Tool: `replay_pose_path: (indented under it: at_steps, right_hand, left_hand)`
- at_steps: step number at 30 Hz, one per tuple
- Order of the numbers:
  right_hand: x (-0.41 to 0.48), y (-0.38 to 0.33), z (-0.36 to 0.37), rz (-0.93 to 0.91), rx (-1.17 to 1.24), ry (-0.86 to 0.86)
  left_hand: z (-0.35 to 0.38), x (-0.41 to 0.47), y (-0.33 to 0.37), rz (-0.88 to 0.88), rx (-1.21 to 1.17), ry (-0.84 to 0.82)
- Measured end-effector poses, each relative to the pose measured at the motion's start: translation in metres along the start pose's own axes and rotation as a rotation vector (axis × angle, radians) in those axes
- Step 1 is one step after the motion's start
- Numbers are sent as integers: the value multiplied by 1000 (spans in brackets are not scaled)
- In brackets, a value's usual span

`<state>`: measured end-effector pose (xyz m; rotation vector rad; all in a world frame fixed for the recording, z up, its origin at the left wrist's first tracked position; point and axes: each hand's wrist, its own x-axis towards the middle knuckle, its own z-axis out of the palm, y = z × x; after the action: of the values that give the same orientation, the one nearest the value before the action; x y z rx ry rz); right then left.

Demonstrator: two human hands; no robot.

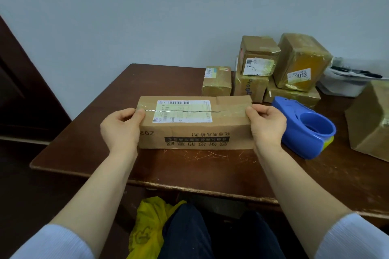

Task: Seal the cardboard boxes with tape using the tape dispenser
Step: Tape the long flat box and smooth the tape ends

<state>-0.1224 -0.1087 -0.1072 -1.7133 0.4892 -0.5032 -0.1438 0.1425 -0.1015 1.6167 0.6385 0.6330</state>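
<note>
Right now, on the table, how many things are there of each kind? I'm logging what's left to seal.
Cardboard boxes: 7, the long box held by left hand and right hand, plus six others
Blue tape dispenser: 1
White bag: 1
Total: 9

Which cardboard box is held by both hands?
The long box at the front, white label split along its seam: left hand and right hand grip its ends. The others stand untouched.
</note>
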Motion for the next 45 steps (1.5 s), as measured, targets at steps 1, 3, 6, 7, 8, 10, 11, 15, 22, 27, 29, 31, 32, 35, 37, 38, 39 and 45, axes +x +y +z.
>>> replay_pose_path:
  at_steps: [1, 3, 6, 7, 8, 10, 11, 15, 22, 27, 29, 31, 32, 35, 37, 38, 39, 45]
  right_hand:
    - [2, -3, 0, 8, -15, -34]
    - [7, -12, 1, 54, -100, -112]
    - [11, -17, 6, 9, -249, -216]
    - [10, -17, 7, -11, -271, -203]
    - [10, -17, 8, -26, -288, -188]
    - [11, -14, 7, -22, -253, -167]
    - [11, -14, 6, -8, -214, -165]
    - [15, -14, 2, 1, -261, -265]
    - [15, -25, -22, -147, -434, -300]
    - [24, -19, -67, -338, -636, -147]
    - [28, -13, -83, -306, -844, -135]
    - [31, -7, -94, -260, -1021, -153]
    - [32, -4, -97, -240, -1084, -169]
    - [39, 5, -101, -231, -1253, -210]
    - [41, 6, -102, -242, -1336, -238]
    - [42, 4, -101, -240, -1348, -249]
    - [43, 3, -101, -235, -1345, -259]
    - [54, 0, -113, -159, -1083, -270]
  left_hand:
    - [0, 1, 2, 36, 53, -2]
    - [3, 7, 9, 34, 163, -76]
    - [13, 14, 14, -10, 280, -247]
    - [15, 15, 13, -2, 283, -258]
    - [16, 15, 13, 4, 278, -253]
    - [16, 16, 10, -11, 239, -223]
    - [15, 16, 9, -18, 222, -200]
    - [16, 20, 7, -42, 272, -167]
    - [18, 6, 27, 483, 1019, -257]
    - [53, -35, 51, 863, 1068, -802]
    - [71, -49, 53, 976, 1165, -971]
    - [87, -56, 49, 1038, 1259, -1049]
    - [92, -58, 47, 1037, 1280, -1067]
    - [102, -64, 43, 983, 1277, -1084]
    - [103, -70, 40, 967, 1272, -1056]
    - [103, -73, 38, 955, 1268, -1033]
    - [104, -77, 38, 939, 1269, -1010]
    - [109, -90, 43, 823, 1230, -959]
